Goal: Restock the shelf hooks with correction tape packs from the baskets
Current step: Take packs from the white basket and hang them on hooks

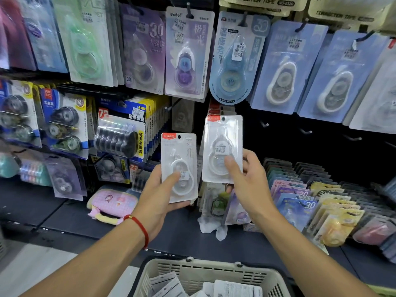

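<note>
Far left of the frame, full hooks of dark refill packs (64, 123) hang untouched. Centre now: the left hand (159, 196) grips a white pack (179, 168) from below, thumb pressed on the blister, fingers curled behind the card's lower edge. Just right of it, the right hand (246, 179) pinches a second pack (222, 148), thumb on the front, fingers behind, held a little higher with its hang hole up near the top. Both are upright and facing out, in front of the dark panel. To the right, bare hooks (306, 131) stick out of that panel, mid-right of the frame, likely targets. Bottom centre, the basket (205, 269) holds more packs.

These look light: stiff card, slick clear plastic bubble. A low grip on the card edges seems best, leaving the hole free; squeezing the blister could dent it, and the glossy face may slip under a thumb.
</note>
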Motion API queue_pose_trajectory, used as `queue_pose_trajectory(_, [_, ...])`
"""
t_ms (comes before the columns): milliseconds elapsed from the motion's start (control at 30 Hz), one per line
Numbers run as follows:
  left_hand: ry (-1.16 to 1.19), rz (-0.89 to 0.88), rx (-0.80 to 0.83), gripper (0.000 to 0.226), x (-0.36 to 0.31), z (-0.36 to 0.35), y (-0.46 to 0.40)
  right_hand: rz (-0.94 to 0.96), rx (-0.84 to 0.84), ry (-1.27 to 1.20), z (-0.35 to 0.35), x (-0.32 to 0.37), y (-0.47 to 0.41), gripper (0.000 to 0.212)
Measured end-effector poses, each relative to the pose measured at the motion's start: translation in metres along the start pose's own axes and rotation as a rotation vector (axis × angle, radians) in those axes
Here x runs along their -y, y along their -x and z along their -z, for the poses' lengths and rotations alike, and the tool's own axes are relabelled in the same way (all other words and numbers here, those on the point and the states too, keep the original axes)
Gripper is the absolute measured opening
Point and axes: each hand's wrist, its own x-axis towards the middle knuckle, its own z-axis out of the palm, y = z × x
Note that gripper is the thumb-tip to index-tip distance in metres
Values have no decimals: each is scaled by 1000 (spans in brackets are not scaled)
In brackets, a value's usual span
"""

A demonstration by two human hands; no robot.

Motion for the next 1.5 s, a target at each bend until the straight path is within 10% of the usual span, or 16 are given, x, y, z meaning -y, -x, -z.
queue_pose_trajectory(500, [37, -9, -51, 37, -10, 0, 4, -74, 23, -147, 3, 9, -6, 35])
queue_pose_trajectory(667, [-3, -12, -55, 37, -13, -3, 6, -84, 117, 779, 16, -10, -7, 41])
queue_pose_trajectory(833, [-71, -55, 124, 39, -12, -14, 13, -66, 320, 323, 4, -2, 4, 28])
queue_pose_trajectory(1500, [27, -135, 395, 94, -14, -42, 20, -26, -8, -73, 6, 17, -2, 26])
